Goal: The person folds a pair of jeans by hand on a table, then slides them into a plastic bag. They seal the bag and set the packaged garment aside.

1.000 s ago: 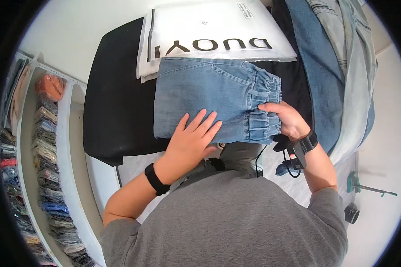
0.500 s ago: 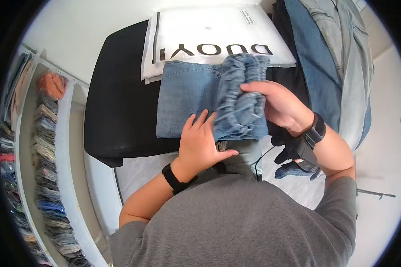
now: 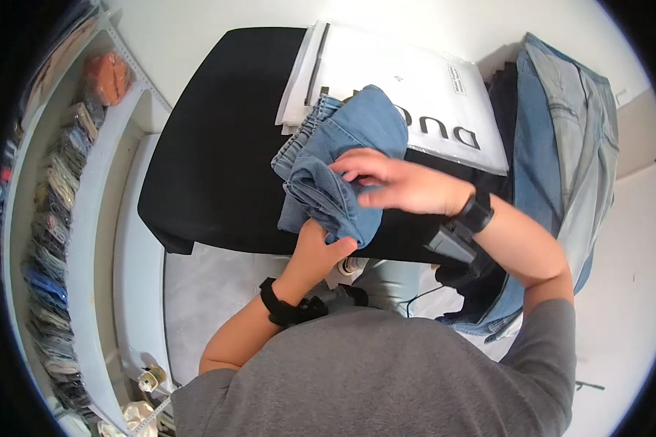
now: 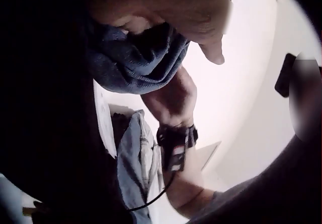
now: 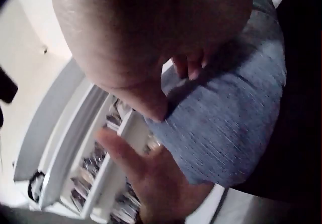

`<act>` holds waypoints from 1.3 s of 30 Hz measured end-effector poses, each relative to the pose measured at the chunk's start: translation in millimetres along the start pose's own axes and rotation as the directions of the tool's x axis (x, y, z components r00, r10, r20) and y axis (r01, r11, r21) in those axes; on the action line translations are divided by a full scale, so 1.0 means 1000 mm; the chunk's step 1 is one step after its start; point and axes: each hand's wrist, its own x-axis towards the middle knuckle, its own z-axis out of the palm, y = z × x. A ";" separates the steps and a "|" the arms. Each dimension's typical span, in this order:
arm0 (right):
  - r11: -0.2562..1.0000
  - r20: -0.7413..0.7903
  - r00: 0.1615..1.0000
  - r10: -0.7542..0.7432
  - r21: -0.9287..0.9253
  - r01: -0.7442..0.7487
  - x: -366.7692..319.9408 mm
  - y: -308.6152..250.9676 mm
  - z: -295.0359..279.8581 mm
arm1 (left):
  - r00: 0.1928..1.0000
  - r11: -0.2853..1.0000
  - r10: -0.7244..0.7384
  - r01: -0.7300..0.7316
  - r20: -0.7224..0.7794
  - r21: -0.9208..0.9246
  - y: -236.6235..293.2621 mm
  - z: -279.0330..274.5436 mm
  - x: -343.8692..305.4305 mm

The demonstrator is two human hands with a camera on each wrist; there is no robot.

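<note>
Where half a second ago the gathered waistband end was being swung over toward the left, the folded jeans [image 3: 375, 120] now form a smaller, skewed bundle, with gathered denim at its left side and a loose roll of layers facing the near edge. The bundle sits between the bench's near edge and the plastic bag [image 3: 423, 80], overlapping the bag's near-left corner in the head view; whether it rests there or is lifted, I cannot tell. Folding looks well advanced, I judge, though the roll seems slack and could spring open if let go.

The left hand [image 3: 319, 251] is at the near edge, fingers hidden by the denim, thumb standing out; its grip cannot be told. The right hand [image 3: 401, 182] bends its fingers over the roll, thumb set apart and touching cloth; blur hides whether it pinches.

The bag lies toward the far edge of the black-covered bench [image 3: 211, 146]. Other denim garments [image 3: 572, 124] hang by the right edge, and packed clothes [image 3: 44, 277] fill shelving beyond the left.
</note>
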 end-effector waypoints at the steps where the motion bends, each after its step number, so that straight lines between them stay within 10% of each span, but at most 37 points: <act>1: 0.983 0.009 0.996 -0.092 -0.160 0.092 0.002 0.004 0.006 | 1.000 1.000 0.005 -0.005 -0.015 -0.007 0.003 0.000 0.002; 3: 0.859 0.042 0.977 -0.211 -0.469 0.205 0.004 0.011 0.020 | 0.999 0.990 0.025 -0.031 -0.044 -0.139 0.011 0.002 0.005; 10: 0.865 0.134 0.968 -0.214 -0.435 0.252 0.003 -0.005 0.004 | 0.976 0.979 -0.186 0.194 -0.116 0.062 0.028 0.014 0.012; 16: 0.317 0.176 0.947 -0.268 -0.912 0.259 0.049 -0.029 -0.041 | 0.985 0.996 -0.027 0.041 -0.168 0.081 0.023 0.020 0.008; 26: 0.309 0.528 0.746 0.405 -0.847 0.432 0.151 -0.018 -0.028 | 0.986 0.977 0.097 -0.069 -0.134 0.204 0.014 0.018 0.003; 30: 0.322 0.537 0.694 0.479 -0.843 0.431 0.159 -0.022 -0.021 | 0.988 0.974 0.105 -0.080 -0.112 0.211 0.012 0.015 0.003; 39: 0.234 0.373 0.909 0.188 -0.916 0.327 0.070 -0.038 -0.038 | 0.958 0.886 0.267 -0.288 0.106 0.363 0.024 0.009 -0.002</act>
